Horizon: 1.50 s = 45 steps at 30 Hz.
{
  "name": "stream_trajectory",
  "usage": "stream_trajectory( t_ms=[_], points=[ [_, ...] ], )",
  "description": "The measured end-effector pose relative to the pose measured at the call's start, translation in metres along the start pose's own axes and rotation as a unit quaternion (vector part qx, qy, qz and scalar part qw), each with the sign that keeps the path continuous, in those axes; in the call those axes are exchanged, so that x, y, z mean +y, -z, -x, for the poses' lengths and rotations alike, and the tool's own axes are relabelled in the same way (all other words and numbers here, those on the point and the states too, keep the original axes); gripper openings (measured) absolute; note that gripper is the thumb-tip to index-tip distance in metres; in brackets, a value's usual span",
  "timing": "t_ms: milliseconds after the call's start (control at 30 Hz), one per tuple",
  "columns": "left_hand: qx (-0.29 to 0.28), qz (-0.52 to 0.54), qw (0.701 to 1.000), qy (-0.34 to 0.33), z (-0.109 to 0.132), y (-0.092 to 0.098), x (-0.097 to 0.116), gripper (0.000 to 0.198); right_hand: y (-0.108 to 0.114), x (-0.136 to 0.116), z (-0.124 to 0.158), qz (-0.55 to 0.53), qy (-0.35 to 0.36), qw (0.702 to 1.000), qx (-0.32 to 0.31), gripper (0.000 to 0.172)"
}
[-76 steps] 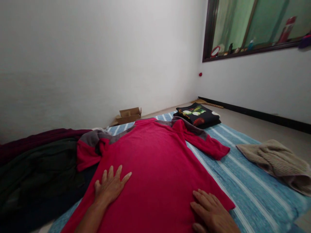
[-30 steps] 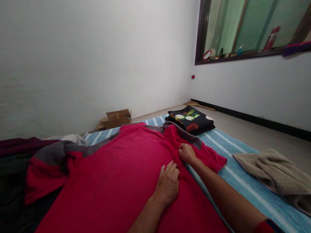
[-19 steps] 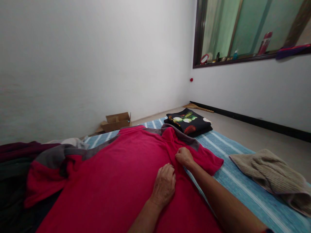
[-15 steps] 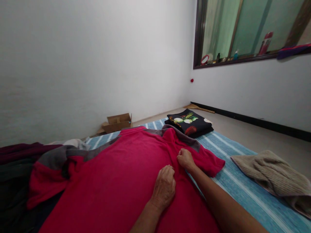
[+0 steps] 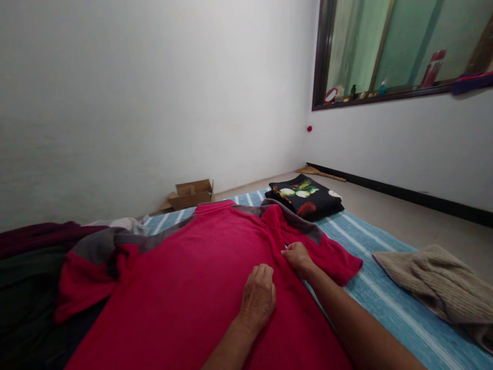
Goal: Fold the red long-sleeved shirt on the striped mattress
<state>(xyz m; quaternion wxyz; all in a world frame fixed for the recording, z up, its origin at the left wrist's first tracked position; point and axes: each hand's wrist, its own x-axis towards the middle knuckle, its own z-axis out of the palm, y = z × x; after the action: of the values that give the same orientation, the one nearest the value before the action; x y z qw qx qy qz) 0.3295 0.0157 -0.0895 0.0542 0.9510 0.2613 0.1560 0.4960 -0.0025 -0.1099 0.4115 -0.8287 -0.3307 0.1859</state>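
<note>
A red short-sleeved shirt [image 5: 185, 277] with grey shoulder panels lies spread out, its collar end away from me. On its right half rests my left hand [image 5: 259, 295], fingers curled together and tips down against the cloth; the thumb is hidden. Farther out, by the right armpit, my right hand [image 5: 299, 257] pinches the shirt's side between thumb and forefinger. The right sleeve [image 5: 341, 259] lies flat beyond that hand. The left sleeve [image 5: 87, 277] is spread over dark clothes.
Beneath is a blue striped sheet [image 5: 389, 298]. A folded black printed cloth [image 5: 304, 198] sits beyond the right shoulder, and a beige ribbed cloth [image 5: 439, 282] lies at right. Dark clothes [image 5: 31, 277] are heaped at left. An open cardboard box [image 5: 193, 192] stands by the wall.
The view has shifted slightly left, so things sit a little farther right. My right hand's fingers have moved from a closed fist to a thumb-and-forefinger pinch. My left hand stays on the shirt.
</note>
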Motion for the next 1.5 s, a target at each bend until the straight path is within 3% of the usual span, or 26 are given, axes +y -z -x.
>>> stream_trajectory(
  t_ms=[167,400,667,933,1100,1267,1433,1500],
  points=[
    [0.009,-0.042,0.998,0.037,0.01,0.009,-0.007,0.017,0.004,-0.003,0.006,0.106,-0.007,0.994,-0.01,0.021],
    [0.016,-0.081,0.983,0.162,0.007,0.016,-0.012,0.017,0.005,-0.002,0.011,0.188,0.013,0.981,-0.041,0.022],
    [0.002,-0.086,0.989,0.121,0.004,0.013,-0.027,0.021,0.006,-0.008,0.019,0.226,0.018,0.973,-0.038,0.024],
    [-0.011,-0.089,0.985,0.146,0.005,0.014,-0.046,0.026,0.011,-0.007,0.013,0.237,0.011,0.971,-0.013,0.022],
    [-0.014,-0.083,0.988,0.131,0.004,0.016,-0.037,0.02,0.012,-0.009,0.014,0.217,0.004,0.976,-0.016,0.023],
    [0.005,-0.067,0.99,0.123,0.005,0.015,-0.026,0.015,0.012,-0.012,0.018,0.179,-0.002,0.982,-0.067,0.029],
    [0.002,-0.058,0.989,0.138,0.007,0.015,-0.034,0.013,0.012,-0.015,0.026,0.2,0.005,0.978,-0.053,0.018],
    [0.001,-0.057,0.988,0.141,0.009,0.015,-0.038,0.013,0.012,-0.016,0.03,0.221,0.008,0.975,-0.036,0.021]
  ],
)
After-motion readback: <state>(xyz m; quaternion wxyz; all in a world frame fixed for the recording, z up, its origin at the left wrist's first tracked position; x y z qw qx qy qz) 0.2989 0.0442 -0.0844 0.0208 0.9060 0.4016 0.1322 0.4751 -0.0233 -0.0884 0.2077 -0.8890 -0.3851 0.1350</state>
